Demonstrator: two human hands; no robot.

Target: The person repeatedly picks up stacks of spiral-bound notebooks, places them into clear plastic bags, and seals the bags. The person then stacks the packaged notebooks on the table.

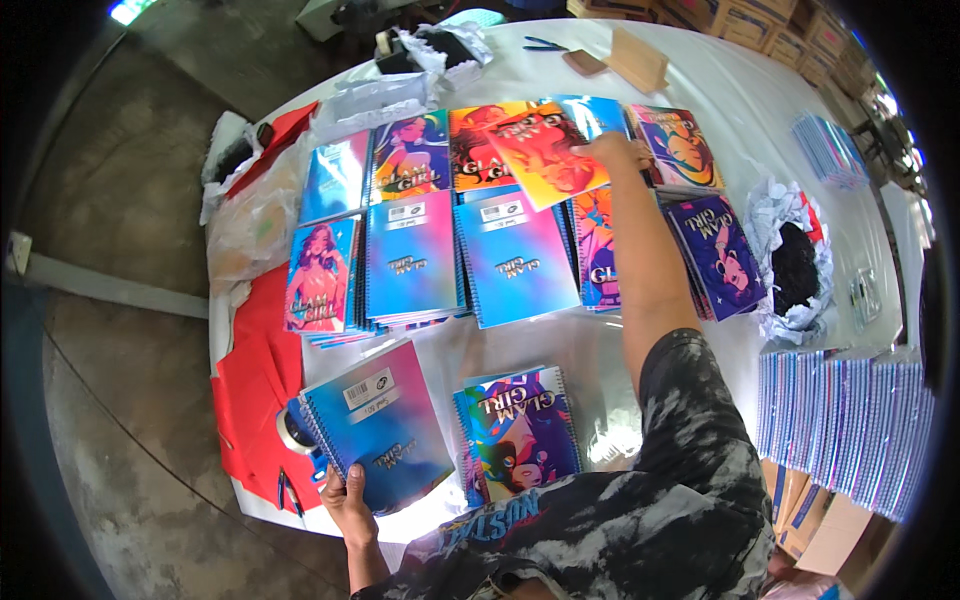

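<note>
Near the table's front edge my left hand (350, 503) grips the lower left corner of a blue-and-pink spiral notebook (395, 435), its thumb on the cover. That notebook bears a white label and tilts toward me. My right hand (618, 155) reaches to the back row, thumb on the edge of an orange-and-yellow notebook (548, 158). This one lies at a slant over its neighbours; the fingers beneath are partly hidden. A small stack topped by a purple-and-green notebook (520, 430) rests just before me. Two blue-pink notebook stacks (415, 255) fill the middle of the front row.
Bundled notebooks (840, 425) stand at the right edge, with more notebooks (830, 150) behind. Crumpled paper with black material (797, 265) sits right of the rows. Red sheets (265, 400), a tape roll (295, 428) and pens (290, 492) lie left. Cardboard boxes (750, 25) are stacked at the back.
</note>
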